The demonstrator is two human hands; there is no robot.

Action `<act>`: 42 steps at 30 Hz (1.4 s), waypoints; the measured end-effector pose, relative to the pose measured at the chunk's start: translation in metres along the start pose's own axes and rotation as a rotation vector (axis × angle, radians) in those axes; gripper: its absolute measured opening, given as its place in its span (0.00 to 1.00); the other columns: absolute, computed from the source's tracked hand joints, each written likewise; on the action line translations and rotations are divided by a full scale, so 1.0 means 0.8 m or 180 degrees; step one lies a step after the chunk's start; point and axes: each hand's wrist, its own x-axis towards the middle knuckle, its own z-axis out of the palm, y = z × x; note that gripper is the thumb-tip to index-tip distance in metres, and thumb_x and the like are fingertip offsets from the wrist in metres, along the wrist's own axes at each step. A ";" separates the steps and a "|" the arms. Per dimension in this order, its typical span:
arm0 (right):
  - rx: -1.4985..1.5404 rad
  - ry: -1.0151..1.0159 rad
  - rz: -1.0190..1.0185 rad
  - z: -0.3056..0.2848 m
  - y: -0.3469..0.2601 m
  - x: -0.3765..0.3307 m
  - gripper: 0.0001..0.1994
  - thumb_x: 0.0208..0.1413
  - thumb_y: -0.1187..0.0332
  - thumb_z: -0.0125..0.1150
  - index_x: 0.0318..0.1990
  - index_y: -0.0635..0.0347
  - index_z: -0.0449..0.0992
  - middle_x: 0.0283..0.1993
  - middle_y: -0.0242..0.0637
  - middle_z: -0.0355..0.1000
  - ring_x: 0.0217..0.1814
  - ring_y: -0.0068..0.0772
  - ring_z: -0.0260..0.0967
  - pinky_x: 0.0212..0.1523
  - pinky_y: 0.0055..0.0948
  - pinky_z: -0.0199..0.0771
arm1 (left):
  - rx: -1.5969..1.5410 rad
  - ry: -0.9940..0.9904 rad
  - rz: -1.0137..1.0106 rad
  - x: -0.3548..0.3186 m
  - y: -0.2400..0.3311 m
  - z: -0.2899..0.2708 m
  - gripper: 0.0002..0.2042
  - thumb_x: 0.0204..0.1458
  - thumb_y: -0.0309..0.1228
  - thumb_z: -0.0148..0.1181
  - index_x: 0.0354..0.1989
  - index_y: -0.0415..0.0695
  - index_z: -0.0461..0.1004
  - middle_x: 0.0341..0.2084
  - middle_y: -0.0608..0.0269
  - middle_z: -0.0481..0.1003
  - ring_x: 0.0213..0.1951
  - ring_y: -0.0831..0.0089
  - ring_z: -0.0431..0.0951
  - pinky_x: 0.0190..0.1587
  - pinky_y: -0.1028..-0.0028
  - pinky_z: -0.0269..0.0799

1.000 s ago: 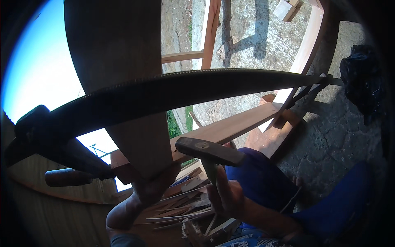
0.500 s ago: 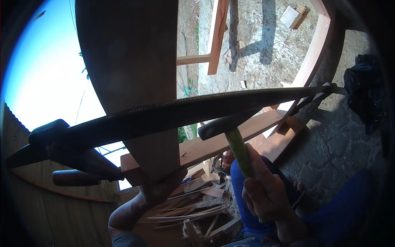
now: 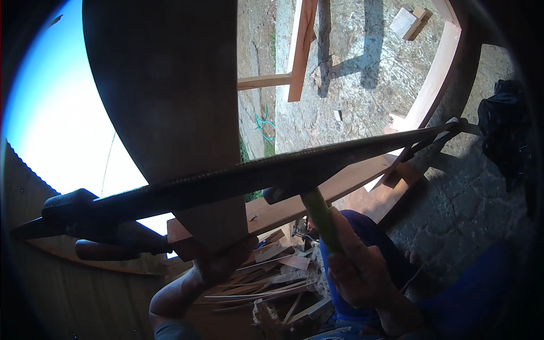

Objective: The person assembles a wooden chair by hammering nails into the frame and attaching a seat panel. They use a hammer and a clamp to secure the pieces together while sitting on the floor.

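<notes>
My right hand is wrapped round the yellow-green handle of a hammer. The hammer's dark head is close under the bar of a long bar clamp; whether they touch I cannot tell. The clamp runs slantwise across the view, its wooden-looking handle at lower left. Behind it stands a wide dark wooden board, its narrow lower end against a pale wooden beam. My left hand grips the board and beam from below where they meet, its fingers partly in shadow. A bent nail-like piece sticks out of the beam.
Several wood offcuts and strips lie heaped below the beam. A curved wooden frame stands at right, with a black plastic bag beyond. One upright timber is at the back, and a small wood block lies on the ground.
The hammer has moved slightly left and down. The clamp's middle has dropped a little, and the wide board appears shifted left. My left hand keeps its hold.
</notes>
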 end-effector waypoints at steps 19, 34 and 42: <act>0.0260 0.0017 0.0024 -0.005 0.005 0.003 0.31 0.67 0.75 0.48 0.75 0.63 0.47 0.38 0.37 0.78 0.23 0.10 0.67 0.23 0.19 0.67 | 0.0071 -0.0044 -0.0072 0.005 0.007 -0.002 0.16 0.53 0.24 0.68 0.49 0.36 0.74 0.40 0.58 0.77 0.41 0.70 0.79 0.39 0.69 0.78; -0.1727 0.0594 -0.1888 0.054 0.111 -0.017 0.42 0.42 0.77 0.67 0.70 0.62 0.60 0.17 0.26 0.60 0.15 0.22 0.61 0.12 0.28 0.59 | 0.0700 -0.0046 0.0516 0.018 0.021 0.001 0.11 0.54 0.27 0.69 0.42 0.36 0.78 0.32 0.62 0.78 0.31 0.75 0.80 0.29 0.73 0.77; -0.1797 0.0545 -0.1764 0.045 0.085 -0.005 0.43 0.41 0.79 0.66 0.71 0.65 0.58 0.19 0.26 0.61 0.15 0.19 0.61 0.11 0.25 0.61 | 0.0268 0.0025 0.0107 0.017 0.021 0.004 0.12 0.53 0.27 0.69 0.43 0.36 0.77 0.33 0.61 0.78 0.32 0.74 0.81 0.30 0.71 0.78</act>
